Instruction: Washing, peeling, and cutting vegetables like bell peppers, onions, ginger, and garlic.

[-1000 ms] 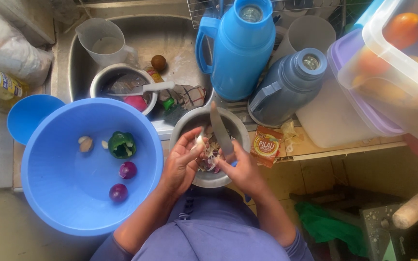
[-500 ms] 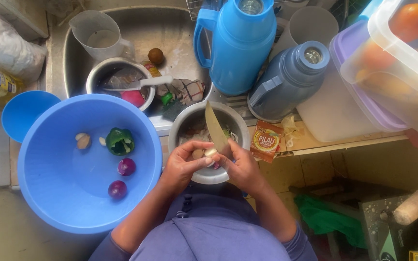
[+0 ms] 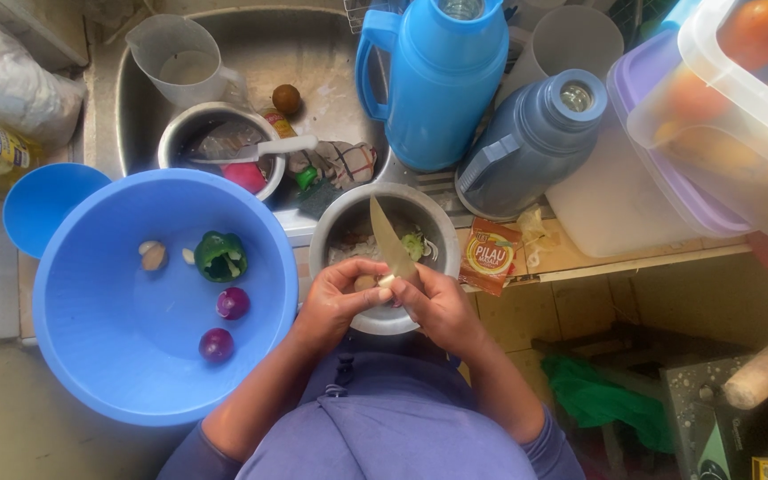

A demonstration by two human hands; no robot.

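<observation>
While pinched in left hand (image 3: 341, 302) fingers over steel bowl (image 3: 335, 233) mid-frame: garlic clove (image 3: 365, 283), small, firm, likely slippery; right hand (image 3: 437, 307) wrapped round knife (image 3: 388, 240); best gripped at ends.

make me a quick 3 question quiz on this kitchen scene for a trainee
1. True or false: the right hand holds the knife with its blade over the metal bowl.
2. How many red onions lie in the big blue basin? A) one B) two C) four
3. Fill in: the left hand pinches a small pale ______ between its fingers.

Key
1. True.
2. B: two red onions lie near the green pepper.
3. Clove, likely garlic; it is too small to tell for sure.
</observation>
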